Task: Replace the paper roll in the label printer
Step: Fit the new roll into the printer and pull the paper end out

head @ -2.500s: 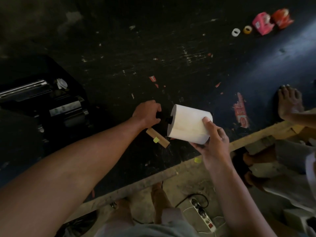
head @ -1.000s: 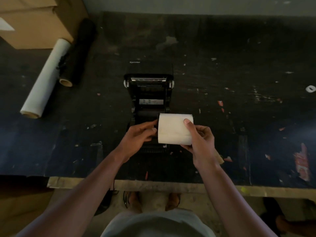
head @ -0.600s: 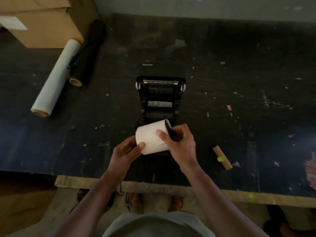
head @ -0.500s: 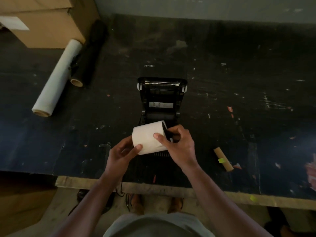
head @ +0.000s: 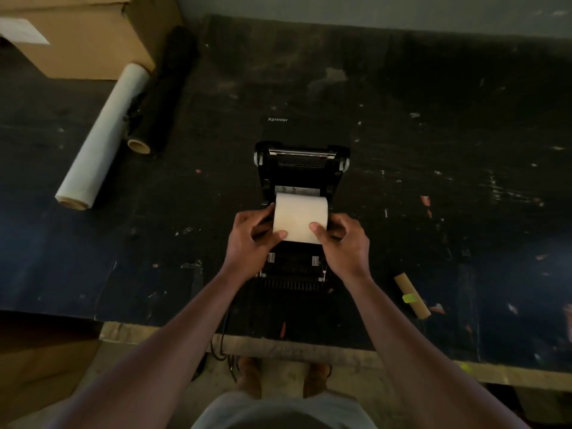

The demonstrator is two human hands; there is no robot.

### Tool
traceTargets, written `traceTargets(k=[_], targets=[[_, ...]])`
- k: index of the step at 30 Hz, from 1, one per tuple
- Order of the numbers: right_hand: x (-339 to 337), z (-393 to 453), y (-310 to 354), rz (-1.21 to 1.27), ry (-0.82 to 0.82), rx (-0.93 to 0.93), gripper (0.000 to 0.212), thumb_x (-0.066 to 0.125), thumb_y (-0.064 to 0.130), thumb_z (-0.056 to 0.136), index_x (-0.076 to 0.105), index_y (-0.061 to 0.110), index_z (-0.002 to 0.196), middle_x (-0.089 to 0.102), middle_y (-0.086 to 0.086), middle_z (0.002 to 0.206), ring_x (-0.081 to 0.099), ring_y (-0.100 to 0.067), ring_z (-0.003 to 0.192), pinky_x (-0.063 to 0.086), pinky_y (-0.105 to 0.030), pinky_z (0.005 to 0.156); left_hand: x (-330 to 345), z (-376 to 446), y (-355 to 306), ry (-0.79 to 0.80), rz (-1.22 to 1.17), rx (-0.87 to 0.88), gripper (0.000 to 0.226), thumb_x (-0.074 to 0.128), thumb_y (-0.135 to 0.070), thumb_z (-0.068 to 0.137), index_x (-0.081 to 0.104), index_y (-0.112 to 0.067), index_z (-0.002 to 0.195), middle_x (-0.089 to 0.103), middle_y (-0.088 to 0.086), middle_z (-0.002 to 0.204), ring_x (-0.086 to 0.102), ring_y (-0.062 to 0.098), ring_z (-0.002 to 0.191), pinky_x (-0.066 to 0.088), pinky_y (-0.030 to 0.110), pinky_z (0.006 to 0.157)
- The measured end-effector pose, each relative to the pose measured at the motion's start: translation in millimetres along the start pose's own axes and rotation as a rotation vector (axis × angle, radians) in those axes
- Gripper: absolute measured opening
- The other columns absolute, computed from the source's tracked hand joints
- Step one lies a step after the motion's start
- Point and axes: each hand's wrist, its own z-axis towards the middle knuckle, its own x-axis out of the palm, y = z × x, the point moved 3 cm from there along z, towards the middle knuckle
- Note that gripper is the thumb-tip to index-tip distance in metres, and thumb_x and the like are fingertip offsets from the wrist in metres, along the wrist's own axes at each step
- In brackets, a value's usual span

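Nearest the body, both forearms reach forward over the wooden front edge of the dark, scuffed surface (head: 433,212) and meet at the open label printer (head: 301,168), which stands square in front of the person. That lets each hand come in from its own side.

The left hand (head: 247,239) and the right hand (head: 343,243) hold the white paper roll (head: 300,216) between them, one at each end. The roll lies crosswise, with its axis running left to right, in line with the width of the printer's bay. It sits over or partly in that bay; whether it is fully seated cannot be told from here. Gripping by the ends keeps the paper face clean and leaves the roll free to drop between the side guides, which seems to be the step in hand.

The fingers (head: 314,226) of each hand are curled narrow around the roll, closed on it and not spread. A thumb or fingertip from each hand presses the near face of the paper, and the rest wrap around the ends, where they are partly hidden. Neither hand holds anything else.

Just in front of the hands, the printer's ribbed front and two small pale tabs show. To the right, well apart from the printer, a bare cardboard core (head: 411,295) with a yellow-green tag lies on the surface, probably the spent one.

Beyond the roll, the printer's lid (head: 301,156) stands raised, with a metal bar across it. Far left lie a white film roll (head: 102,137) and a black film roll (head: 161,94) side by side, touching or nearly so, with a cardboard box (head: 80,32) behind them.
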Motion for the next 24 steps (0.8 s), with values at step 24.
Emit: traceTargets(k=[24], targets=[[24.7,8.7,-15.7,-0.122,-0.020,0.070,0.040,0.075,0.039,0.092,0.072,0.018,0.126,0.076,0.000,0.105,0.068,0.001,0.080,0.046,-0.006,0.057,8.5,10.5,20.1,-0.045,0.168,-0.061,0.060,0.084,-0.025,0.088,0.062,-0.020,0.144,0.073,-0.001,0.106,0.072,0.004,0.087,0.060,0.015,0.077]])
